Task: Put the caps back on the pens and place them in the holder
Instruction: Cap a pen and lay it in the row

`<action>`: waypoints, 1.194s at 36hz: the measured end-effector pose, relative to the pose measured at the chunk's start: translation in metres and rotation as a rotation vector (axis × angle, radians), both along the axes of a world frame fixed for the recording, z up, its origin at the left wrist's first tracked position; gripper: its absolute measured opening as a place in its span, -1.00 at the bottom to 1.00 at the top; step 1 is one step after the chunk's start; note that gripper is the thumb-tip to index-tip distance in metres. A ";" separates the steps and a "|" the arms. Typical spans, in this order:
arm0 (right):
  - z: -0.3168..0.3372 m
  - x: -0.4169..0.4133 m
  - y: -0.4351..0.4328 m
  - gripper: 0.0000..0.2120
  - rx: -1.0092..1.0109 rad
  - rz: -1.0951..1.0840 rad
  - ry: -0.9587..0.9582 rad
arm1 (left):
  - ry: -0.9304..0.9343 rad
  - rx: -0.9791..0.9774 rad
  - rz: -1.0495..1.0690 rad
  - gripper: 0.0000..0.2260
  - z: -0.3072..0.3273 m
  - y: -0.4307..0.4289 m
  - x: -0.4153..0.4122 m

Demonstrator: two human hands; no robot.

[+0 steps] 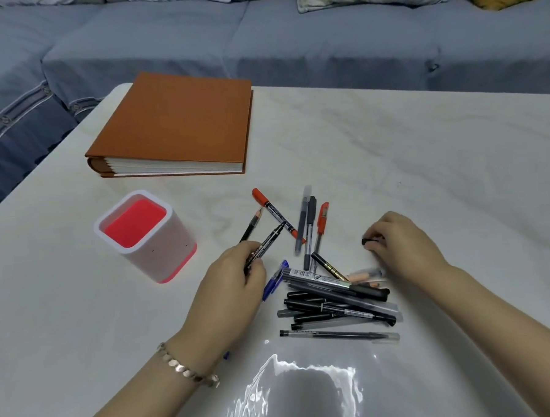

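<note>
My left hand [235, 274] grips a black marker [267, 242] by its lower barrel, its tip pointing up and to the right. A small black cap [368, 241] is pinched in the fingertips of my right hand [399, 243], to the right of the pens. Between my hands several pens [336, 300] lie in a loose pile on the white table [424, 156], among them a red-capped marker [272, 210], a red pen [322, 221], a pencil [252, 225] and a blue pen [276, 280]. The white holder [161, 255] with a pink-red inside stands to the left.
A thick brown album [180, 124] lies at the back left of the table. A blue sofa [258, 40] with cushions runs behind the table. Glare from a lamp marks the table's near edge [302, 385].
</note>
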State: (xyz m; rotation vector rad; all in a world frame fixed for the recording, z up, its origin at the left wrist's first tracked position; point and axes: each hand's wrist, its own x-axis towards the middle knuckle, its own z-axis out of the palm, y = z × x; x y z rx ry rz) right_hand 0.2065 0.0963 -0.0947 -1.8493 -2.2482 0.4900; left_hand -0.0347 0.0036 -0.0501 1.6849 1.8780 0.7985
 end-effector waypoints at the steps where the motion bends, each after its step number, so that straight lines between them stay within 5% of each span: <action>1: 0.001 0.000 -0.003 -0.88 0.018 0.008 0.031 | -0.021 -0.004 -0.010 -0.78 0.001 -0.001 0.001; 9: 0.042 -0.016 -0.055 -0.72 -0.036 0.023 0.919 | -0.174 -0.020 -0.125 -0.76 0.013 -0.008 0.012; 14: 0.055 -0.021 -0.073 -0.66 -0.098 0.009 1.089 | -0.207 0.019 -0.201 -0.78 0.018 -0.013 0.017; 18: 0.059 -0.022 -0.077 -0.75 -0.087 0.024 1.080 | -0.182 0.063 -0.269 -0.83 0.018 -0.017 0.019; 22: 0.067 -0.021 -0.079 -0.55 -0.049 -0.018 1.034 | -0.124 0.088 -0.310 -0.71 0.016 -0.019 0.019; 32: 0.072 -0.020 -0.081 -0.93 0.114 0.143 0.708 | -0.034 0.113 -0.326 -0.68 0.015 -0.019 0.019; 43: 0.067 -0.020 -0.079 -0.80 0.120 0.331 0.553 | 0.204 0.243 -0.496 -0.76 0.016 -0.017 0.015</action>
